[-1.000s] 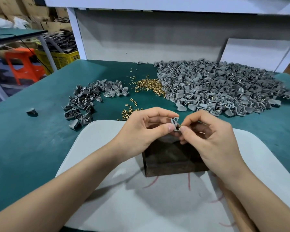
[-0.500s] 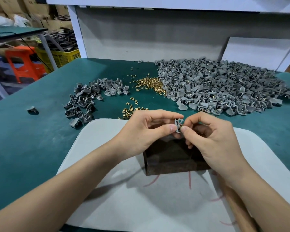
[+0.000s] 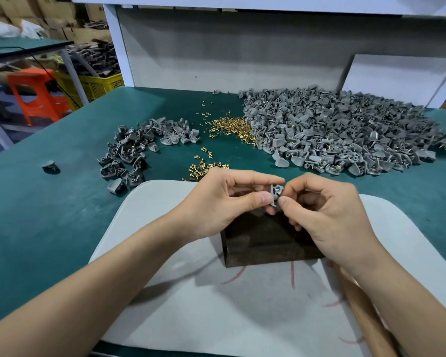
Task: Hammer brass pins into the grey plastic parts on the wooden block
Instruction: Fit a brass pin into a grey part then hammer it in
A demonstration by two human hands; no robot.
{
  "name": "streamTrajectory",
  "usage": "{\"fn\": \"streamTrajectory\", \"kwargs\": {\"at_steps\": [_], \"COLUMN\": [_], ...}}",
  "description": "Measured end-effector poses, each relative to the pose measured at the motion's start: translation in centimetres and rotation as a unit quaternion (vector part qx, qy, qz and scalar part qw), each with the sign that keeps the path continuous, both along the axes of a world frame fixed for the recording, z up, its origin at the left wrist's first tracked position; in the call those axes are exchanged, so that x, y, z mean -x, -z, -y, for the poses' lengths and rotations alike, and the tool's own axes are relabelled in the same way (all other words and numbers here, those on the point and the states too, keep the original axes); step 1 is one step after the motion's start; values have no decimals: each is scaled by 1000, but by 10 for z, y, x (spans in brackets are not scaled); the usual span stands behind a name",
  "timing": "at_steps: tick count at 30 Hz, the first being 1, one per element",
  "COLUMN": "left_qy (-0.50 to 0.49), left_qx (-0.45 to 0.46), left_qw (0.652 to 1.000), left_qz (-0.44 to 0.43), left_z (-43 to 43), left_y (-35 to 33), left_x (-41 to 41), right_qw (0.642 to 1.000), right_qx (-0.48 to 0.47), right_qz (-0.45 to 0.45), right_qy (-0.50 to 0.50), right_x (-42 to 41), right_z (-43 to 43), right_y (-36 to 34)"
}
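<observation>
We note both hands raised just above the wooden block (image 3: pixel 265 243), meeting over its far edge. The left hand (image 3: pixel 216 204) pinches one grey plastic part (image 3: pixel 275 193) between thumb and forefinger; its fingers (image 3: pixel 260 180) are curled in close, the thumb tip pressed to the part's left side. The right hand (image 3: pixel 327 217) comes in from the other side, its thumb and forefinger tips touching the part's right edge, the remaining fingers folded loosely under the palm. We cannot tell whether a pin sits between those right fingertips. The part is held clear of the block, its open holed face turned toward us.

The block is dark and stands on a pale board (image 3: pixel 191 305) marked with red lines, which lies on the green desk (image 3: pixel 49 215). A wooden handle (image 3: pixel 363 315) shows under the right forearm, on the board's right side.

Beyond the hands: loose brass pins (image 3: pixel 232 128) in a small heap at mid-desk, with a scatter of pins nearer, just past the left hand. A large heap of grey parts (image 3: pixel 345 132) lies right of the pins, touching them, and a smaller heap (image 3: pixel 137 150) lies left. One lone grey part (image 3: pixel 50 166) sits apart at the far left of the desk.

Off the desk, left: an orange stool (image 3: pixel 36 96) and a yellow crate (image 3: pixel 98 86)
</observation>
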State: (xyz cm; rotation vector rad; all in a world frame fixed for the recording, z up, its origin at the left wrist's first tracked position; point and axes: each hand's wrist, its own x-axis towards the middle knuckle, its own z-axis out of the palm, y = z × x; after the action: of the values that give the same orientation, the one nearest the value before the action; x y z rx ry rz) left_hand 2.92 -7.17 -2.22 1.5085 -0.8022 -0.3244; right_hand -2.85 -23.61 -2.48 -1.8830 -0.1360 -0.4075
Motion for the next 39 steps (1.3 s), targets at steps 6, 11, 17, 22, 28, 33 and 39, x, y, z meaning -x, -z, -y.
{"fn": "streamTrajectory", "kwargs": {"at_steps": [6, 11, 17, 22, 28, 33, 39], "left_qy": [-1, -7, -9, -12, -27, -20, -16], "left_qx": [-3, 0, -4, 12, 51, 52, 45], "left_qw": [1000, 1000, 1000, 1000, 998, 998, 999], "left_qz": [-3, -10, 0, 1, -38, -38, -25], "left_z": [0, 0, 1, 1, 0, 0, 0], "left_y": [0, 0, 2, 2, 3, 3, 2], "left_x": [1, 0, 1, 0, -2, -3, -3], "right_qw": [1000, 1000, 1000, 999, 996, 994, 994], "right_qx": [-3, -14, -9, -30, -88, -110, -110], "right_qz": [-9, -20, -20, -2, 12, 10, 6], "right_qy": [1, -3, -2, -12, -24, -24, -26], "right_x": [0, 0, 1, 1, 0, -1, -2], "right_z": [0, 0, 0, -2, -2, -2, -1], "right_y": [-1, -1, 0, -2, -4, -2, -1]}}
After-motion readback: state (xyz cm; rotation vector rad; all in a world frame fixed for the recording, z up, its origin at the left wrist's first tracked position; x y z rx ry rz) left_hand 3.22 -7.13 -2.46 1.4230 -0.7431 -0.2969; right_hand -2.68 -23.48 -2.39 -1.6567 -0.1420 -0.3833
